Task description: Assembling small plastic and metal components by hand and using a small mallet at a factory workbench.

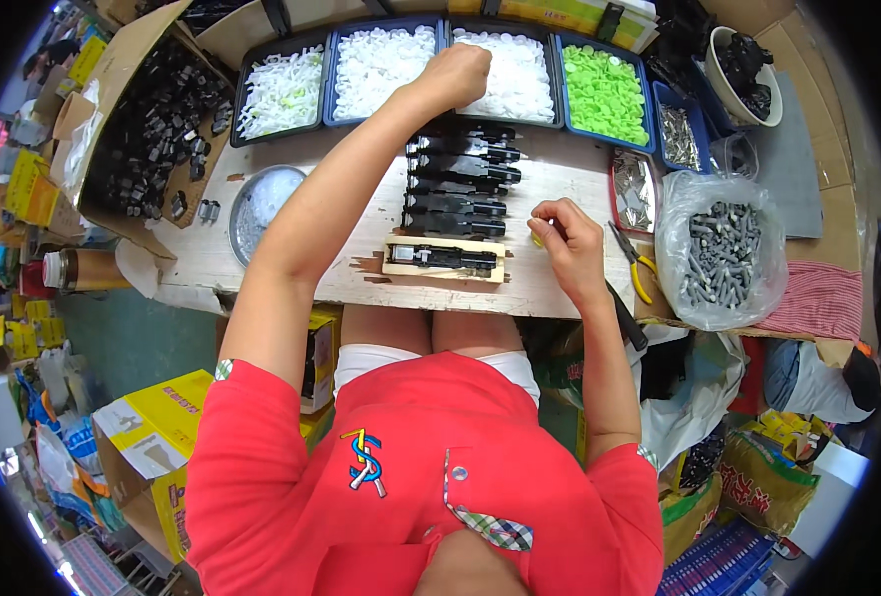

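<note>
My left hand (460, 77) reaches out over the bin of small white plastic parts (515, 84), its fingers bent together at the bin's left side; anything in them is hidden. Beside the work spot, my right hand (572, 243) pinches a small yellow-green piece (537, 237) that shows only in part between thumb and fingers. A pale wooden fixture (393, 268) lies near the table's front edge, with a black mechanical assembly (445, 258) set in it. Just beyond, several similar black assemblies (460, 189) lie side by side in a column.
Other bins hold white strips (282, 91), white caps (386, 65) and green parts (606, 94). A cardboard box of black parts (157, 129) stands left, near a round dish (262, 204). Rightward are yellow-handled pliers (641, 278), a tray of metal pieces (635, 194) and a bag of grey parts (721, 253).
</note>
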Demonstrator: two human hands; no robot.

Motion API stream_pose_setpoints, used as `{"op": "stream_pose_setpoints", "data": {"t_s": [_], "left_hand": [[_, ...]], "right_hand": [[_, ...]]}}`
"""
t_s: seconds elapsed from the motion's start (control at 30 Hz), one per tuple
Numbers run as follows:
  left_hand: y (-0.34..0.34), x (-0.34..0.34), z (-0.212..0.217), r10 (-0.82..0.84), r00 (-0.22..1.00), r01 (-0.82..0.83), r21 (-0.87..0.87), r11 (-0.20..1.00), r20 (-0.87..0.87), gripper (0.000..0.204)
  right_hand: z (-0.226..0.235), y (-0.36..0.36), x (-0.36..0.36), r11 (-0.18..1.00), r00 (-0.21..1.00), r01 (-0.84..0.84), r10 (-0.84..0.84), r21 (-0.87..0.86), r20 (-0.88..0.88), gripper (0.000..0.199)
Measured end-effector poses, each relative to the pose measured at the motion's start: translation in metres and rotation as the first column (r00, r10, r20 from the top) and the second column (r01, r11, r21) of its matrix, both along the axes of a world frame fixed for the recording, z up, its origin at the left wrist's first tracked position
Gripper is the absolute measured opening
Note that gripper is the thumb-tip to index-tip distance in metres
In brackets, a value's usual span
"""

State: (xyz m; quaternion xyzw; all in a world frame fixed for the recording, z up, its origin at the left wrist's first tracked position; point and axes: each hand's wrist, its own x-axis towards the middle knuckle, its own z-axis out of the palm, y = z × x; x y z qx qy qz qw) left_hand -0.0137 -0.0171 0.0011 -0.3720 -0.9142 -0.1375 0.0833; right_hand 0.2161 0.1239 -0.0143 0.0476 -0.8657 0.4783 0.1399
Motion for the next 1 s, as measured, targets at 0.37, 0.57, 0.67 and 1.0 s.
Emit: {"op": "stream_pose_setpoints", "data": {"t_s": [0.37, 0.57, 0.67, 1.0], "left_hand": [[-0.072, 0.137, -0.003, -0.724, 0.292, -0.665, 0.677, 0.316, 0.625, 0.019], [-0.091, 0.196, -0.018, -0.657, 0.501, -0.562, 0.789, 0.249, 0.564, 0.009], [-0.097, 0.207, -0.023, -0.639, 0.612, -0.457, 0.868, 0.195, 0.466, 0.009], [-0.105, 0.213, -0.02, -0.505, 0.774, -0.292, 0.923, 0.252, 0.382, 0.016]], "right_hand": [[0.019, -0.032, -0.001, 0.762, 0.972, 0.153, 0.0, -0.629, 0.237, 0.008], [0.013, -0.07, -0.007, 0.488, 0.946, 0.113, 0.214, -0.866, 0.244, 0.011], [0.013, -0.083, -0.005, 0.468, 0.928, 0.105, 0.272, -0.878, 0.256, 0.011], [0.021, -0.098, 0.002, 0.522, 0.922, 0.088, 0.279, -0.848, 0.268, 0.012]]}}
